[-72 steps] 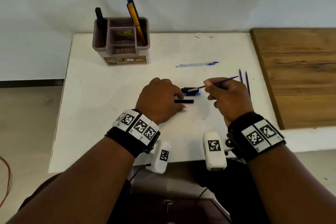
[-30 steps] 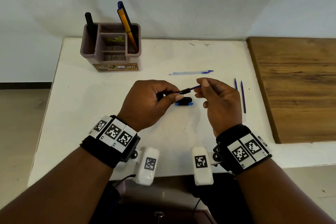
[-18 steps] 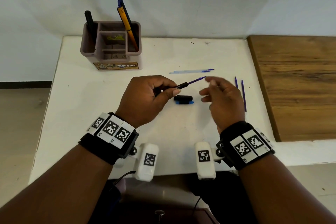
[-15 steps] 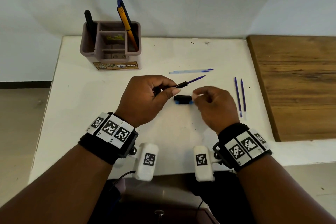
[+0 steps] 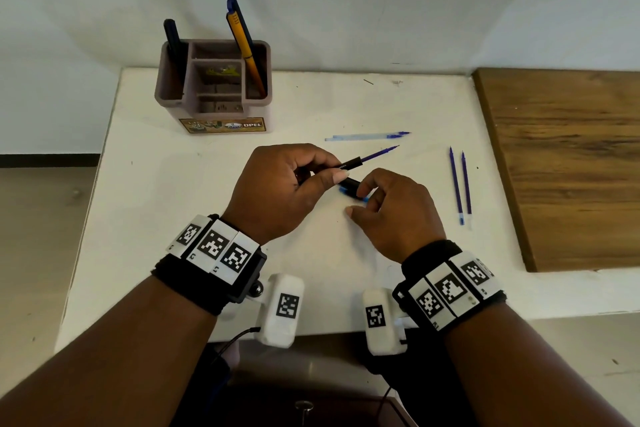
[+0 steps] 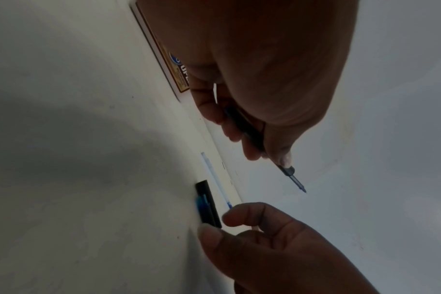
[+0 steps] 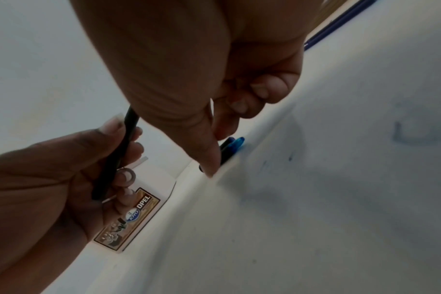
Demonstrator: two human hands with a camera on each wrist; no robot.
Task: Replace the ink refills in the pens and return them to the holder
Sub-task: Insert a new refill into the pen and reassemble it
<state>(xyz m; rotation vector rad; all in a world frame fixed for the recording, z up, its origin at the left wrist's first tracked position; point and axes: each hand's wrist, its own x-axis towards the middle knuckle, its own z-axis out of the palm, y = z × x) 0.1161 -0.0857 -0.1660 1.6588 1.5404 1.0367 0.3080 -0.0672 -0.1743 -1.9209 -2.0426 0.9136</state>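
Setting: a white table (image 5: 194,204) against a pale wall, with a brown wooden board (image 5: 568,163) lying on its right side.
Holder: the pen holder (image 5: 214,90) stands at the far left of the table, with a black pen (image 5: 172,42) in its left slot and a yellow pen (image 5: 244,45) leaning in its right slot.
Left hand: the left hand (image 5: 284,191) holds the black pen barrel (image 5: 349,163) between thumb and curled fingers, raised off the table, its open end pointing right and far.
Refill: a blue refill (image 5: 379,152) sticks out of the barrel's open end, only part of the way in.
Right hand: the right hand (image 5: 394,211) reaches down to the black and blue pen piece (image 5: 351,188) lying on the table just under the barrel; thumb and forefinger close on it in a pinch.
Spare parts: two more blue refills (image 5: 460,184) lie side by side near the board, and a clear used refill (image 5: 367,136) lies farther back.
Step in hand: probably picking up the front piece to close the pen over the new refill.
How to do it well: keep the barrel steady and level, push the refill fully home first, then line the piece up with the refill tip before joining them.
Risk: a skewed start may bend the thin refill or jam the joint.
Remaining: this pen is not yet back in the holder.
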